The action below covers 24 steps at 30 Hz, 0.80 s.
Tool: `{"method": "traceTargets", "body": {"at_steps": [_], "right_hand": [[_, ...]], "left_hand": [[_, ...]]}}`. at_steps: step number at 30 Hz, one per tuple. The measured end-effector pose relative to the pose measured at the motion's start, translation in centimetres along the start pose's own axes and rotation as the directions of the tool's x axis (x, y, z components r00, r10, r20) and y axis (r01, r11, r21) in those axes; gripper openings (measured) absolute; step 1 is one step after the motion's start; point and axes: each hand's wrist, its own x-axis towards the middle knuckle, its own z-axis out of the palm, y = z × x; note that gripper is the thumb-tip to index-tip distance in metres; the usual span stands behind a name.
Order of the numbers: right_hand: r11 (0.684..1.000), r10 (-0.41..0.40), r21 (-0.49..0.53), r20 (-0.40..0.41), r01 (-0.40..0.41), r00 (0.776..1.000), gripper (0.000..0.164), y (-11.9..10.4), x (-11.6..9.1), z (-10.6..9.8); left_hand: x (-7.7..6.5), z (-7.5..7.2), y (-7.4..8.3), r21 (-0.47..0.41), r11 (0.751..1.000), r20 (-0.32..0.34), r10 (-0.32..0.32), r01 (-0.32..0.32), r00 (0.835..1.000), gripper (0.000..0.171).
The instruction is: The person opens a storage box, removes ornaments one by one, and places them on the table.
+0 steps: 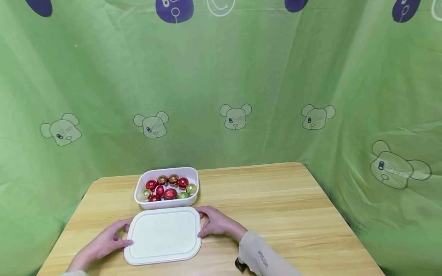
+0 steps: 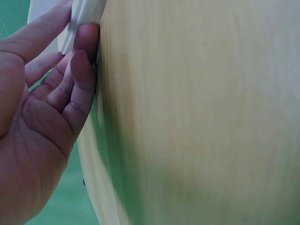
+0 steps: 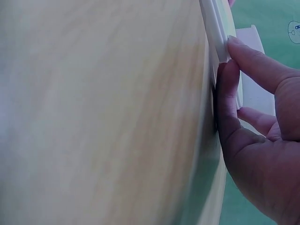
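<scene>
Left hand (image 1: 106,241) pinched white lid (image 1: 164,234) by left edge, thumb on top, finger underneath. Right hand (image 1: 216,222) pinched right edge likewise. Lid at wooden table (image 1: 276,203), just nearside of white box (image 1: 165,205) holding shiny balls (image 1: 170,194).

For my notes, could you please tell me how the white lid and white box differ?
The lid is flat, while the box has raised walls. The left hand and right hand grip the lid's sides; the box stands beyond it. The lid's top is bare, whereas the box contains baubles. Both are white, with rounded corners.
</scene>
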Motion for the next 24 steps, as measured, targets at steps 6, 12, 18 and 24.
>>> {"method": "traceTargets", "body": {"at_steps": [6,12,18,24], "right_hand": [[1.0,0.009,-0.01,-0.008,-0.009,1.0,0.092,0.08,-0.13,0.05],[0.999,0.015,-0.051,-0.028,-0.016,0.999,0.094,-0.02,-0.22,0.12],[0.996,0.013,-0.084,-0.045,-0.017,0.999,0.091,-0.12,-0.34,0.33],[0.995,0.009,-0.1,-0.054,-0.014,0.999,0.089,-0.18,-0.29,0.43]], "left_hand": [[-0.16,0.13,0.0,0.013,1.0,-0.007,-0.001,0.002,1.0,0.085],[-0.34,0.34,-0.11,0.008,0.999,-0.015,0.042,-0.041,0.999,0.082],[-0.31,0.41,-0.17,0.068,0.996,-0.033,0.063,-0.061,0.997,0.08],[-0.18,0.35,-0.36,0.087,0.995,-0.04,0.042,-0.039,0.998,0.081]]}}
